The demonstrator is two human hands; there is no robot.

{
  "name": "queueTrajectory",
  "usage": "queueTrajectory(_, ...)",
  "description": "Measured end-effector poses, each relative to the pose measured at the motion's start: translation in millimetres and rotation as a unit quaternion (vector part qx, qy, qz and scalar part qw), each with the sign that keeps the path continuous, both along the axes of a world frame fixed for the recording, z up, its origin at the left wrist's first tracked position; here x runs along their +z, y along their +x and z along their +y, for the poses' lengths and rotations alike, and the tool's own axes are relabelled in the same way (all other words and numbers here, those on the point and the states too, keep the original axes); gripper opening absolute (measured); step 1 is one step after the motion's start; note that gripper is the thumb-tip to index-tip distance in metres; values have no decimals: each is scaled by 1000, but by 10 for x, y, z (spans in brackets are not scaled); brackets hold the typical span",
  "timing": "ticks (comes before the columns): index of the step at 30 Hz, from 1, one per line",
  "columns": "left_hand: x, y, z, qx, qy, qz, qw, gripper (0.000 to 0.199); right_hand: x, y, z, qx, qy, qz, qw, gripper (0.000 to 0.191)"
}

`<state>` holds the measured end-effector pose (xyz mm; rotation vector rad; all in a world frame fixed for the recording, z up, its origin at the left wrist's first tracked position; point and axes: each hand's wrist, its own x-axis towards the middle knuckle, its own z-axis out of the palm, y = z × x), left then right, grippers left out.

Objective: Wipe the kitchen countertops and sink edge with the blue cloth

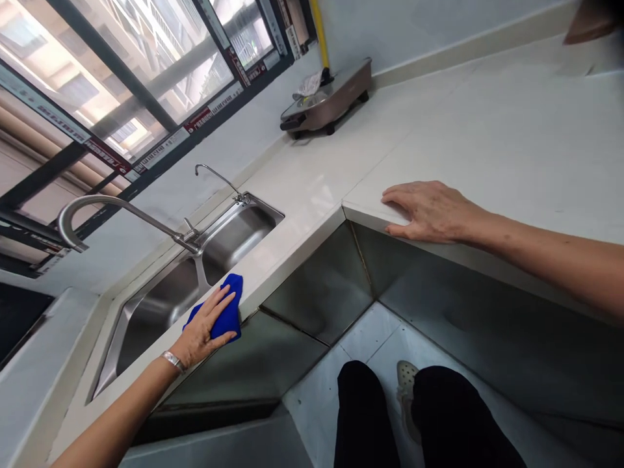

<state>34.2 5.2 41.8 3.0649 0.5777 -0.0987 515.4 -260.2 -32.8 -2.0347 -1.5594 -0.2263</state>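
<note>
My left hand (201,333), with a metal band on its wrist, presses a folded blue cloth (231,313) onto the front strip of the counter beside the sink. Its fingers lie over the cloth, and the thumb reaches down by the counter's front edge. On the other side of the corner, my right hand (431,211) rests at the edge of the white countertop (487,143), its thumb and fingers apart and nothing held. Beyond the cloth is a steel double-basin sink (238,244) with a tall curved faucet (121,201).
A portable gas stove (331,97) stands at the back corner, near a yellow pipe (319,32). A thin second tap (219,175) rises behind the sink. Dark cabinet doors (316,286) run below the counter. A barred window (160,84) is at the left.
</note>
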Motion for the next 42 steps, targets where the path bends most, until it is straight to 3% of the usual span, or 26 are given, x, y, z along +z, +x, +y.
queueTrajectory(3,-37,136,-42,1,1,-15,1000,75,-6,18,11,-5,-1,-6,1000,51)
queueTrajectory(6,-58,439,-75,-16,-4,-21,1000,75,16,-3,1,-15,-10,-11,1000,52)
queueTrajectory(21,-223,2954,-248,-111,-30,-61,991,87,158,-94,-65,-42,-53,-5,998,53)
queueTrajectory(24,-279,3352,-259,-105,-38,-68,991,90,160,-69,-51,-47,-57,-22,997,58)
queueTrajectory(27,-320,3556,-263,-92,-47,-86,991,91,158,-26,-45,-40,-58,-22,997,62)
queueTrajectory(30,-326,3512,-264,-83,-51,-102,990,89,152,16,-53,-21,-63,-10,998,64)
queueTrajectory(33,-283,3223,-260,-77,-55,-95,991,89,138,39,-62,-13,-58,2,998,64)
queueTrajectory(37,-192,2531,-236,-52,-64,-88,993,87,114,49,-63,-11,-51,10,999,60)
queueTrajectory(42,-130,1410,-176,-6,-65,-98,993,88,92,72,-63,3,-33,19,999,58)
